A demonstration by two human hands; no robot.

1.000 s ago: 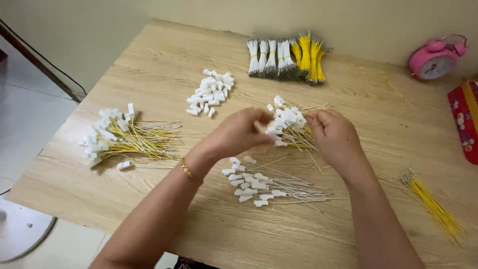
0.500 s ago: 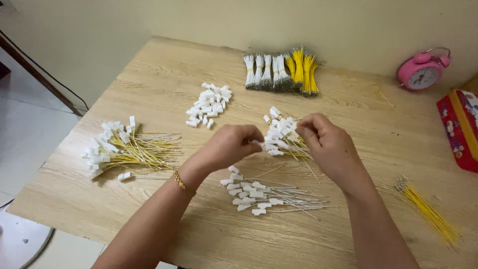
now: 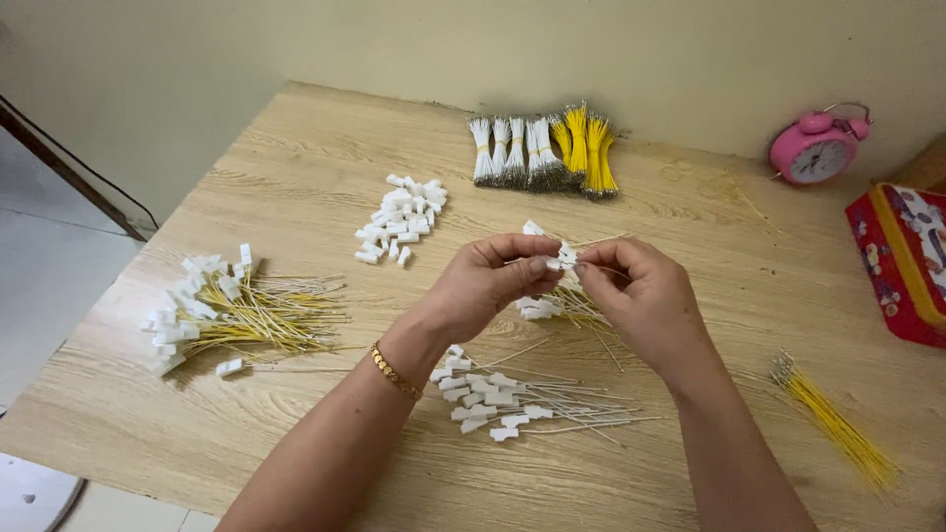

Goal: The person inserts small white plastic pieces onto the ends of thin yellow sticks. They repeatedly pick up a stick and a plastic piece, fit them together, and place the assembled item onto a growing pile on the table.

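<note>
While the fingers (image 3: 537, 264) of the left hand (image 3: 483, 286) and right hand (image 3: 645, 296) pinch a small white connector (image 3: 566, 256) between them above the tabletop (image 3: 296, 158), a bunch of yellow wires with white connectors (image 3: 552, 303) lies just beneath. Nearer the person lies a row of white-wired connectors (image 3: 512, 399). A pile of loose white connectors (image 3: 402, 217) lies to the left, a finished yellow-wire heap (image 3: 232, 313) farther left.

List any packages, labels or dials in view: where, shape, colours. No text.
Red rectangular printed box: right table edge, partly cut off, yellow band, multicoloured pattern.
Pink round twin-bell alarm clock: far right, near the wall, white dial.
Nothing else; the left hand and right hand hold a small white plastic connector, unlabelled.
</note>
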